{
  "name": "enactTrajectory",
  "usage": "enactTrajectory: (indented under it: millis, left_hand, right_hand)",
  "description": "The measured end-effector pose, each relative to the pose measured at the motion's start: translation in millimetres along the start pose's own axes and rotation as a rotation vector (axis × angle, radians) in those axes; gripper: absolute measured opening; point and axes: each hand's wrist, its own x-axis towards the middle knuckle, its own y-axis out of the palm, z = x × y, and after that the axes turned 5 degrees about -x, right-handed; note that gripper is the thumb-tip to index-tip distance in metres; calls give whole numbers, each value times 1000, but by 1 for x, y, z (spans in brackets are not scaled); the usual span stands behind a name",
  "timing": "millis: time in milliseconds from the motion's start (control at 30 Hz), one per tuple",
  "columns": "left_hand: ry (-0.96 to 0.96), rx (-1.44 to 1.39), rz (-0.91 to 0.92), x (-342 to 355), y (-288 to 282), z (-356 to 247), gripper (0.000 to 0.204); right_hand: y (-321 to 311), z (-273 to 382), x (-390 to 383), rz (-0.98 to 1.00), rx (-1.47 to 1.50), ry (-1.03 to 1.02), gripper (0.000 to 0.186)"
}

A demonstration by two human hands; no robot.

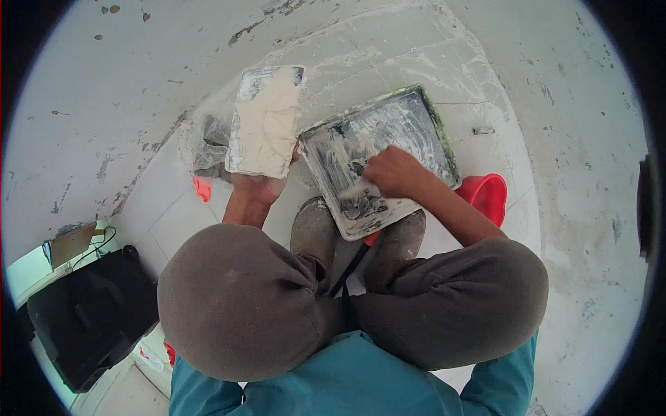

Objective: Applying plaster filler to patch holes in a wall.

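Observation:
My left hand [260, 188] is closed on the near end of a flat rectangular plastering trowel [243, 149], its handle hidden underneath. A thick layer of cream-coloured putty [270, 118] covers most of its upper face. To the right, a black square tray [409, 114] smeared with wet putty lies tilted by my boots. Over the tray's near half, my right hand [395, 173] is closed around a small scraper [354, 189]. That scraper's blade is blurred and pale with putty, and its grip is hidden by my fingers.
A red plastic tub [485, 197] stands right of the tray. Left of the trowel lies a crumpled clear plastic bag [211, 142]. An orange-and-black tool handle [372, 238] shows between my boots [312, 229]. Scuffed walls [152, 83] curve around; a black case [94, 312] sits at lower left.

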Motion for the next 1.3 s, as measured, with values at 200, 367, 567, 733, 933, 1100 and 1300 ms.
enactTrajectory:
  millis: [200,367,567,733,933,1100,1300]
  left_hand:
    - [-7,55,-71,-3,-6,-6,34]
    - [18,44,-199,-6,12,3,33]
    - [-8,125,-104,-1,-1,2,31]
    - [-14,72,-41,-3,-5,-1,32]
    - [-10,58,-17,0,-4,5,33]
    - [6,40,-115,0,3,4,33]
    - [-14,23,-60,7,-11,-3,34]
  right_hand:
    - [17,6,31,-130,22,58,9]
    - [24,12,15,-60,13,-41,9]
    - [23,18,4,13,19,-145,12]
    - [7,8,-2,191,65,-90,21]
    - [11,4,8,254,55,32,26]
    - [29,20,10,249,61,40,26]
    - [34,25,21,271,84,18,25]
